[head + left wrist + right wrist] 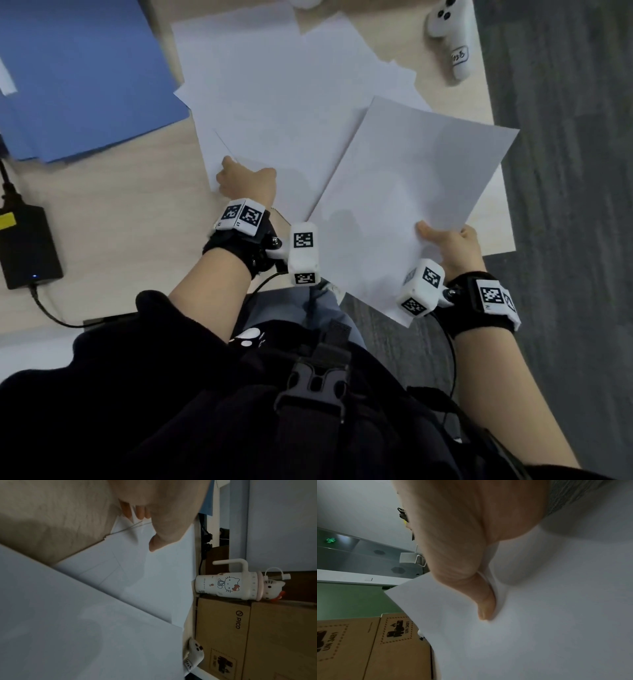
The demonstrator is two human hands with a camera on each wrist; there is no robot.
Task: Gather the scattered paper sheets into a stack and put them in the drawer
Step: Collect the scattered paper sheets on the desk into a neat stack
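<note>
Several white paper sheets lie overlapping on the light wooden desk. My left hand is at their near-left corner. In the left wrist view its thumb lies on top and its fingers curl at the slightly raised corner edges, pinching the sheets. My right hand holds one sheet lifted and tilted over the desk's right edge. Its thumb presses on top of this sheet, and the fingers underneath are hidden. No drawer is in view.
A blue folder lies at the desk's far left, and a black power adapter with its cable at the near left. A white controller sits at the far right. Cardboard boxes and a cartoon cup stand behind. Grey carpet lies to the right.
</note>
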